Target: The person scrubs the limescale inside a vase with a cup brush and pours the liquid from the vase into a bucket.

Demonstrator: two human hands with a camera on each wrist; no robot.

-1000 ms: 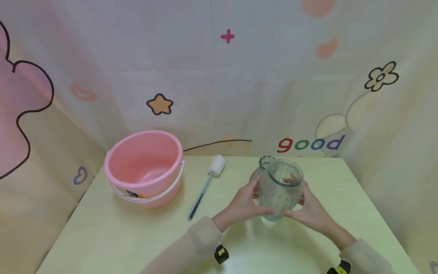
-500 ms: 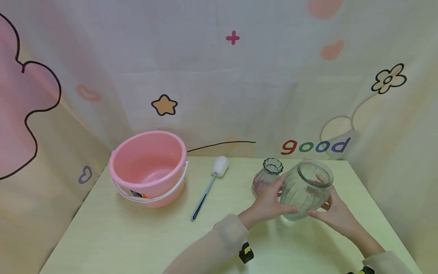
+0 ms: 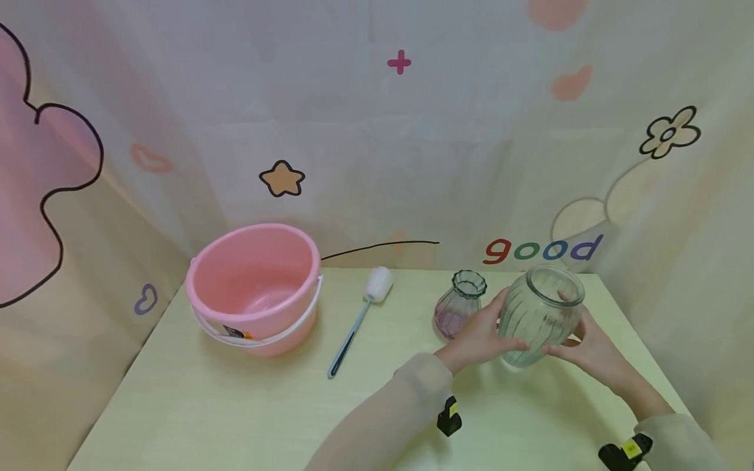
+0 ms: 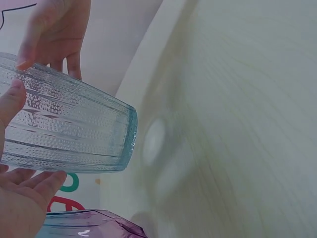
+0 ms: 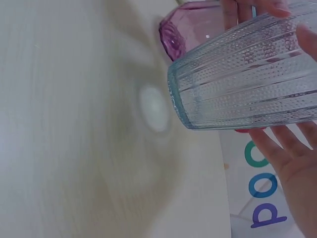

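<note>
A wide-mouthed, ribbed clear glass jar (image 3: pixel 538 320) is held between both hands on the right side of the table. My left hand (image 3: pixel 480 337) grips its left side, thumb across the front. On the opposite side my right hand (image 3: pixel 595 347) grips it, the fingers partly hidden behind the glass. Both wrist views show the jar's base raised off the tabletop. Just left of the jar stands a smaller glass vase (image 3: pixel 459 307) with a scalloped rim and a purple-tinted base; the left hand covers part of its lower right in the head view.
A pink bucket (image 3: pixel 253 288) with a white handle stands at the back left of the table (image 3: pixel 235 412). Between bucket and vase lies a white-headed bottle brush (image 3: pixel 359 320) with a blue-grey handle. A printed curtain (image 3: pixel 353 131) hangs behind and at both sides.
Both hands have carried the glass jar to the right, away from the front of the purple-tinted vase, which now shows more fully. The bucket and brush have stayed in place.
</note>
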